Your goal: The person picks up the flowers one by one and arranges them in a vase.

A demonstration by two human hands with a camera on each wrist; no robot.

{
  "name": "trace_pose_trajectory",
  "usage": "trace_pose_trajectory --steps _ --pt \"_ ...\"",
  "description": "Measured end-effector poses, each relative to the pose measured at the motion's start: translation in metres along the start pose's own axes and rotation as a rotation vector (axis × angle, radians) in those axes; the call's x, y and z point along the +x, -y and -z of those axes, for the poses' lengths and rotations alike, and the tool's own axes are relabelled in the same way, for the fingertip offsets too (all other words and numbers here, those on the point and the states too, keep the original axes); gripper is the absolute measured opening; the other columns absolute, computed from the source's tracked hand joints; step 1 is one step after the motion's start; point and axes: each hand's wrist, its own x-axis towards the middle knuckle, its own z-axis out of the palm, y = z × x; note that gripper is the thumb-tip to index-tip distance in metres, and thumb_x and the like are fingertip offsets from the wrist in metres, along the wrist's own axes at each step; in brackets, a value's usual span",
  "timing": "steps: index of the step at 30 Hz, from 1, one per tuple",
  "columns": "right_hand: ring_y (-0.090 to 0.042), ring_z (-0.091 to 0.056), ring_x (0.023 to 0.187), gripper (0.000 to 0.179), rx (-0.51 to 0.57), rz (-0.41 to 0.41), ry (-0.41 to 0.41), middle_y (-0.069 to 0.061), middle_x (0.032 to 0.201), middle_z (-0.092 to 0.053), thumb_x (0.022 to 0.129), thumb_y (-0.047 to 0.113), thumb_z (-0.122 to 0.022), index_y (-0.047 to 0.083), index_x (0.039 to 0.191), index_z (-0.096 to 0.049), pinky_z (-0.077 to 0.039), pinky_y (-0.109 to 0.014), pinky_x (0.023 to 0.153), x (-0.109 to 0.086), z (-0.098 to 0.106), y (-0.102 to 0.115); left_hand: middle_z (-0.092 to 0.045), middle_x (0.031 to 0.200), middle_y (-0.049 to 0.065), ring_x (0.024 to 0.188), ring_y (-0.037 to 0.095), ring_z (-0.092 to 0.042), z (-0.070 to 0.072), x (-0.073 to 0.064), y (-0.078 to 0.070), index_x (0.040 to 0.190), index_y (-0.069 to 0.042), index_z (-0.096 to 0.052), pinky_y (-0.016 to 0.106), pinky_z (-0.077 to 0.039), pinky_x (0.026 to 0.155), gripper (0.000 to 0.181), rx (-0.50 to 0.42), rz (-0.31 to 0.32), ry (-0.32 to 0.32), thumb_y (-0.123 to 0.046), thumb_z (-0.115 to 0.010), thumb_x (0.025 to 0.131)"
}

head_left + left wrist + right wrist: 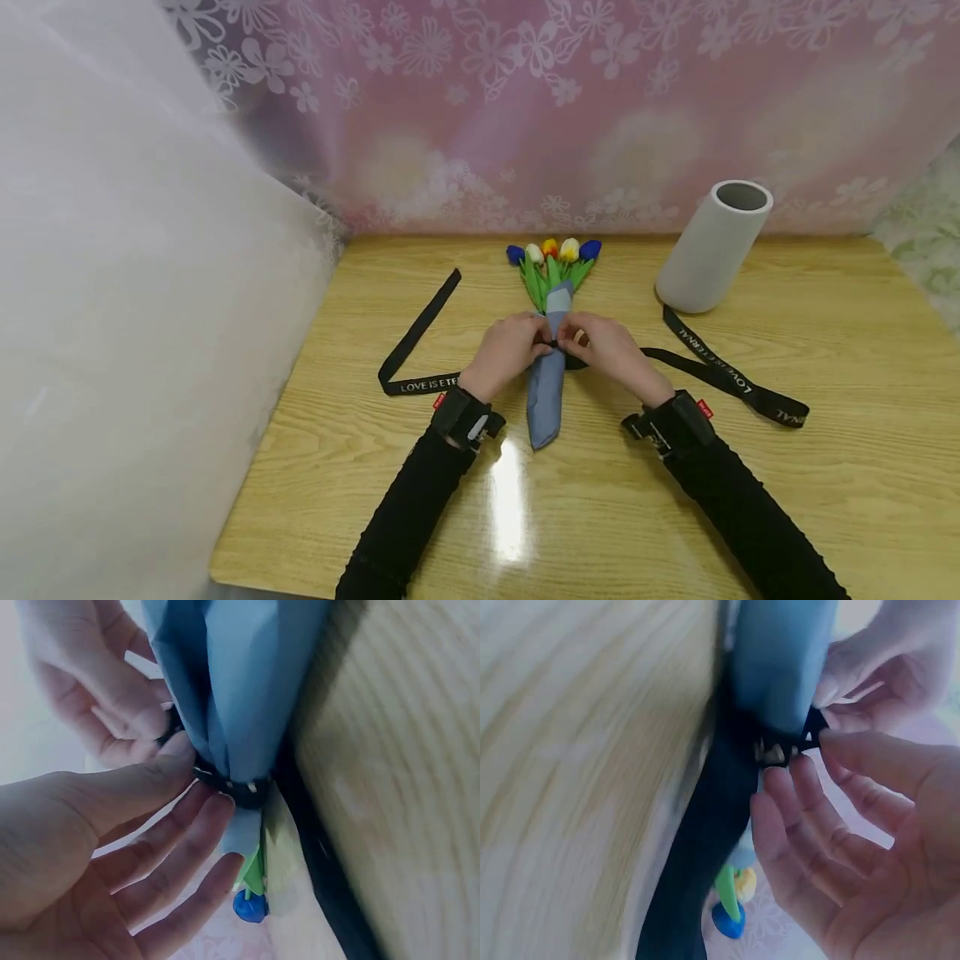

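A small bouquet of tulips (pixel 550 248) in blue, white, yellow and orange-red lies on the table, its stems rolled in blue-grey wrapping paper (pixel 546 400). Round the middle of the wrap goes a black ribbon (pixel 232 787) with white lettering. My left hand (pixel 506 354) pinches the ribbon between thumb and forefinger at the front of the wrap. Opposite it, my right hand (pixel 611 350) pinches the ribbon close beside the left fingertips. In the right wrist view the other right fingers (pixel 780 847) are spread along the band. Long ribbon ends stretch out to both sides.
A white vase (pixel 708 250) stands at the back right, near the ribbon's right tail (pixel 716 371). The left tail (pixel 420 325) bends across the wooden table (pixel 315 517). Behind hangs a pink floral curtain (pixel 480 125), with a white sheet (pixel 135 292) at the left.
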Motion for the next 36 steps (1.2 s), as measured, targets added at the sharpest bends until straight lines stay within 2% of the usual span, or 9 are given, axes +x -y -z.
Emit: trace_pose_trajectory --steps 4,8,12,15,18,23,29,33,36 --pt "-0.030 -0.068 0.088 0.006 0.051 0.012 -0.005 -0.015 0.100 -0.070 0.101 0.011 -0.065 0.006 0.103 -0.065 -0.054 -0.035 0.063 0.001 0.000 0.000 -0.071 0.096 0.002 0.085 0.014 -0.067 -0.001 0.000 -0.001 0.102 -0.014 -0.076 0.028 -0.054 0.071 0.014 0.018 -0.010 -0.018 -0.026 -0.072 0.096" --pt "-0.023 -0.060 0.069 0.008 0.068 0.035 0.012 -0.011 0.089 -0.067 0.103 0.014 -0.061 0.006 0.106 -0.060 -0.045 -0.031 0.056 0.002 0.001 0.002 -0.072 0.095 0.000 0.082 0.013 -0.068 -0.001 0.001 -0.001 0.103 -0.017 -0.077 0.028 -0.055 0.068 0.011 0.021 -0.006 -0.057 -0.025 -0.070 0.098" --pt "-0.015 -0.053 0.063 0.020 0.109 0.032 0.092 -0.005 0.084 -0.064 0.098 0.021 -0.070 0.008 0.106 -0.058 -0.042 -0.029 0.058 0.000 0.005 0.000 -0.073 0.091 0.000 0.077 0.012 -0.067 0.000 0.001 0.001 0.100 -0.016 -0.077 0.026 -0.054 0.066 0.007 -0.030 0.017 -0.062 -0.020 -0.072 0.097" --pt "-0.013 -0.053 0.064 0.022 0.078 0.034 0.180 -0.001 0.078 -0.062 0.093 0.025 -0.076 0.008 0.098 -0.063 -0.041 -0.028 0.061 -0.001 0.011 -0.004 -0.072 0.088 0.001 0.075 0.012 -0.065 0.001 0.001 0.005 0.097 -0.013 -0.074 0.025 -0.052 0.065 0.005 -0.061 0.031 -0.044 -0.014 -0.070 0.097" --pt "-0.014 -0.053 0.066 0.017 0.012 0.046 0.221 -0.001 0.079 -0.060 0.095 0.024 -0.074 0.010 0.089 -0.067 -0.042 -0.029 0.062 -0.003 0.019 -0.009 -0.070 0.086 0.003 0.072 0.013 -0.062 0.002 0.000 0.008 0.092 -0.011 -0.072 0.026 -0.050 0.064 0.006 -0.061 0.050 -0.033 -0.011 -0.068 0.097" --pt "-0.023 -0.066 0.083 0.016 0.102 0.033 0.165 -0.006 0.090 -0.069 0.104 0.022 -0.060 0.008 0.098 -0.063 -0.051 -0.037 0.072 -0.005 0.029 -0.012 -0.070 0.091 0.005 0.078 0.016 -0.064 0.005 -0.002 0.009 0.098 -0.009 -0.071 0.029 -0.052 0.069 0.004 -0.048 0.059 -0.002 -0.012 -0.069 0.097" --pt "-0.020 -0.048 0.058 0.018 0.171 0.052 0.107 -0.003 0.069 -0.060 0.108 0.028 -0.052 0.011 0.104 -0.055 -0.036 -0.031 0.061 -0.003 0.025 -0.006 -0.067 0.119 0.005 0.104 0.018 -0.066 0.014 -0.003 0.001 0.131 -0.013 -0.063 0.030 -0.055 0.084 0.040 -0.124 -0.039 -0.006 -0.032 -0.072 0.096" --pt "-0.021 -0.045 0.055 0.018 0.250 0.036 0.084 -0.006 0.063 -0.053 0.107 0.030 -0.055 0.012 0.109 -0.055 -0.033 -0.030 0.057 -0.002 0.024 -0.006 -0.073 0.106 0.000 0.091 0.013 -0.069 0.019 -0.002 0.001 0.119 -0.018 -0.071 0.025 -0.054 0.074 0.024 -0.144 -0.045 -0.091 -0.032 -0.063 0.101" --pt "-0.023 -0.046 0.055 0.024 0.305 -0.004 0.141 -0.014 0.063 -0.054 0.105 0.034 -0.058 0.012 0.113 -0.056 -0.036 -0.030 0.057 -0.003 0.029 -0.010 -0.074 0.095 -0.001 0.077 0.011 -0.067 0.021 -0.003 0.008 0.107 -0.018 -0.074 0.023 -0.050 0.063 0.018 -0.096 -0.016 -0.140 -0.030 -0.061 0.103"
